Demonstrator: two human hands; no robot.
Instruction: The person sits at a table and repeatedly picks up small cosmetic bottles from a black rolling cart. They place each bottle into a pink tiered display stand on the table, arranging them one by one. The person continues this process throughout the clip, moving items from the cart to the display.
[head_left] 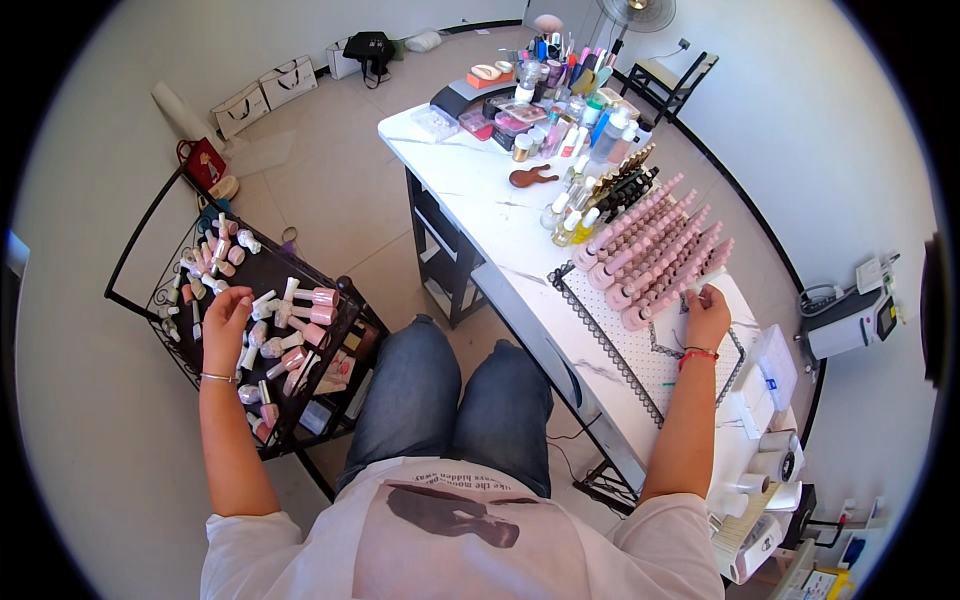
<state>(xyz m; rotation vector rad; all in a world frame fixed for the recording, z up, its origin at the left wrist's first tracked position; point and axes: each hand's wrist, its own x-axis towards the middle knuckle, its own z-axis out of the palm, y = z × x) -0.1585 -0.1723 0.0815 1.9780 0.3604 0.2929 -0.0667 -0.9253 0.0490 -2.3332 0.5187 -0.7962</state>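
Observation:
My left hand point(227, 318) hovers at a dark metal cart point(262, 232) on the left. Its fingers are curled together, and whatever they may hold is hidden. Loose nail polish bottles point(318, 314) with pink and whitish bodies lie in a jumble on the cart, several right beside this hand. On the white table, my right hand point(708, 318) is closed at the near right end of the pink nail polish rows point(640, 250). A pale nail polish bottle point(712, 276) shows at its fingertips, partly covered. The rows stand upright on a white dotted mat point(625, 345) with black lace edging.
Darker bottles point(632, 190), clear bottles with white caps point(560, 208), a brown object point(532, 176) and crowded cosmetics point(540, 110) stand farther back on the marble-look table point(480, 200). A white box point(765, 375) and paper rolls point(772, 465) are at the right edge. My knees sit between cart and table.

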